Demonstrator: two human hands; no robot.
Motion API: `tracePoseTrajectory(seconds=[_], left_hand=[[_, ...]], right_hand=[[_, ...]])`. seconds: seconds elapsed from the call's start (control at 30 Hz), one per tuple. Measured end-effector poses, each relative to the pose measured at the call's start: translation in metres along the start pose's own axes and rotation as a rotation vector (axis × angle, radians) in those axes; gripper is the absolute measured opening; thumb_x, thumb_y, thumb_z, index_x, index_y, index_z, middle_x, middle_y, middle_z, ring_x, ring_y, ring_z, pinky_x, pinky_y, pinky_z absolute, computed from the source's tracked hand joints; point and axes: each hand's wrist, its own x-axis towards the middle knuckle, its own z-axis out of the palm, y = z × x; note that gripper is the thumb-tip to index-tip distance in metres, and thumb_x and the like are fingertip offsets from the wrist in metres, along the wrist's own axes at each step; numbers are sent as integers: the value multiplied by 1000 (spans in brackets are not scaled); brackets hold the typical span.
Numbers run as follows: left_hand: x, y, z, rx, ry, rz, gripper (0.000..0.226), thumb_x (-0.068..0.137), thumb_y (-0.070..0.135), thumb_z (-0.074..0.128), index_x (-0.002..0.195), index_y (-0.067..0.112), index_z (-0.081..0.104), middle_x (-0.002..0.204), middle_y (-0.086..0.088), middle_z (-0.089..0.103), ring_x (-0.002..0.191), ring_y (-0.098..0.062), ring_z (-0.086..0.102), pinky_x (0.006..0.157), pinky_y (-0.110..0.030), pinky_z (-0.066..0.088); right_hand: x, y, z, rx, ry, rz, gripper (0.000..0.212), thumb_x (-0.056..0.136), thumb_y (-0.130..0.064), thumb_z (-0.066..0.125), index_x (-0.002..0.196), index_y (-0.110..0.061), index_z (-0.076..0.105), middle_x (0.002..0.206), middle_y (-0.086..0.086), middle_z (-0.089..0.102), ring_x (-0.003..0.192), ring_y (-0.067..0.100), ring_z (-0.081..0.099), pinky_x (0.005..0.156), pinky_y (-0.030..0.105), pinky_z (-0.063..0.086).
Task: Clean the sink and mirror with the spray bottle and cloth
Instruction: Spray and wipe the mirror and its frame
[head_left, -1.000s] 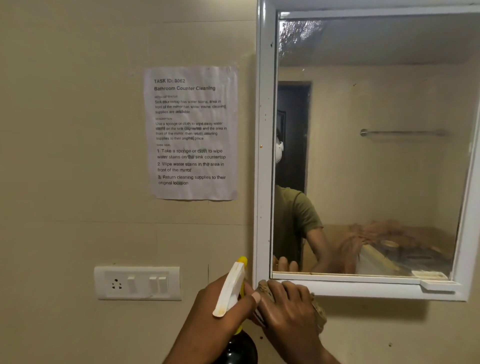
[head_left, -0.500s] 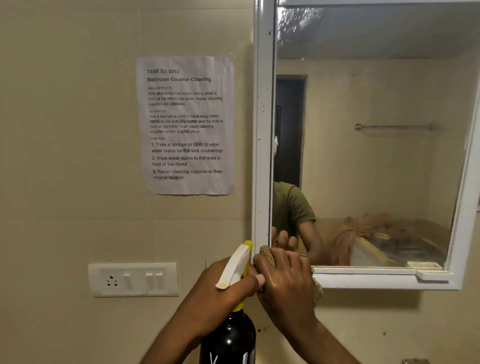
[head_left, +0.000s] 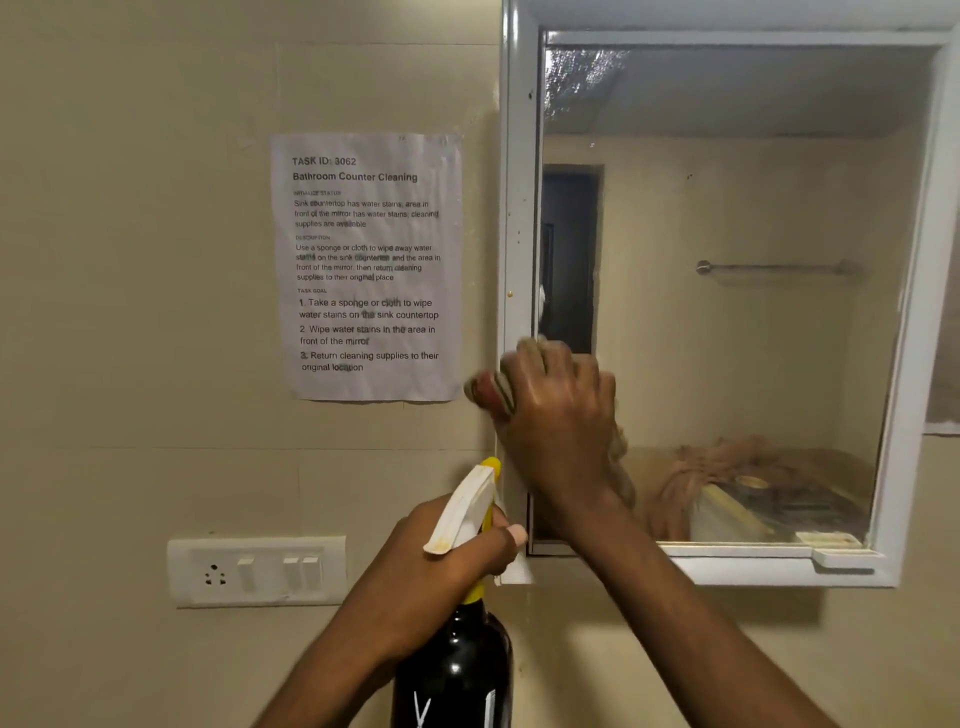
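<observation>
The mirror-wiping step was in hand: the right hand (head_left: 558, 410) pressed the cloth (head_left: 485, 389), its grip clamped on it, against the mirror (head_left: 727, 312) frame at 9 o'clock, the left hand (head_left: 441, 561) gripped the spray bottle (head_left: 457, 665), and the next stroke probably needed to sweep toward 3 o'clock.

Beige tiled wall (head_left: 130, 312); taped notice (head_left: 369, 265) (printed); switch plate (head_left: 257, 571).

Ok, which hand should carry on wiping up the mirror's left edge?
Right. The right hand already presses the cloth on the mirror frame; the left hand grips the spray bottle below.
</observation>
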Motion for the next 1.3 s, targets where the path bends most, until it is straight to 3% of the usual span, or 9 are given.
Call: tracePoseTrajectory(seconds=[0.3, 0.4, 0.53, 0.7, 0.8, 0.97, 1.07, 1.23, 1.3], left_hand=[[22, 5, -8, 18, 24, 45, 34, 71, 42, 58, 76, 8, 65, 79, -14, 70, 80, -32, 67, 81, -48, 53], [29, 11, -3, 55, 80, 38, 43, 69, 45, 57, 72, 2, 64, 69, -10, 66, 64, -24, 61, 68, -39, 51], [33, 17, 3, 35, 106, 30, 43, 69, 42, 58, 73, -1, 62, 66, -15, 61, 59, -18, 54, 63, -37, 45], [30, 19, 4, 8, 66, 112, 26, 73, 41, 59, 77, 16, 65, 72, -4, 66, 67, -14, 61, 69, -37, 51], [25, 26, 1, 6, 139, 199, 32, 75, 41, 58, 76, 9, 63, 74, -16, 64, 70, -31, 61, 68, -45, 50], [19, 55, -9, -36, 151, 222, 30, 69, 39, 59, 77, 10, 65, 81, -17, 66, 71, -21, 62, 59, -13, 43], [17, 64, -10, -92, 154, 210, 12, 68, 42, 59, 79, 42, 64, 88, -14, 69, 85, -24, 65, 69, -21, 46], [45, 56, -13, -134, 144, 122, 54, 52, 64, 70, 77, 16, 64, 79, -15, 68, 75, -25, 67, 83, -37, 54], [55, 57, -17, -158, 165, 105, 48, 55, 60, 72, 70, 14, 67, 68, -11, 69, 67, -22, 67, 78, -35, 55]], right_hand=[[-97, 2, 1, 20, -142, -73, 30, 76, -23, 75, 100, -16, 58, 92, 8, 63, 78, 29, 56, 70, 40, 44], [-116, 5, 0, 38, -213, -88, 16, 82, -26, 64, 98, -20, 64, 91, 4, 64, 78, 26, 56, 68, 39, 45], [-112, 4, -2, 39, -232, -83, 25, 84, -26, 48, 97, -18, 67, 89, 5, 64, 77, 27, 58, 66, 40, 47], [-108, 5, 0, 5, -273, -69, 35, 66, -24, 78, 99, -14, 71, 89, 8, 69, 77, 29, 66, 66, 42, 54], [-85, 1, -1, 6, -212, -7, 34, 78, -30, 57, 107, -14, 57, 93, 14, 70, 82, 37, 68, 68, 45, 56], [10, 1, -1, 7, -114, 95, 33, 75, -22, 71, 102, -14, 53, 99, 16, 63, 84, 37, 62, 68, 43, 51], [80, 0, -8, 48, -22, 134, 28, 72, -20, 73, 95, -13, 60, 90, 13, 62, 80, 32, 58, 69, 40, 46], [94, -1, -6, 38, 0, 136, 34, 67, -19, 80, 95, -12, 62, 89, 13, 63, 77, 32, 59, 67, 41, 48], [62, 0, -5, 5, -3, 98, 28, 72, -18, 77, 94, -13, 61, 89, 12, 62, 78, 32, 58, 66, 39, 46]])
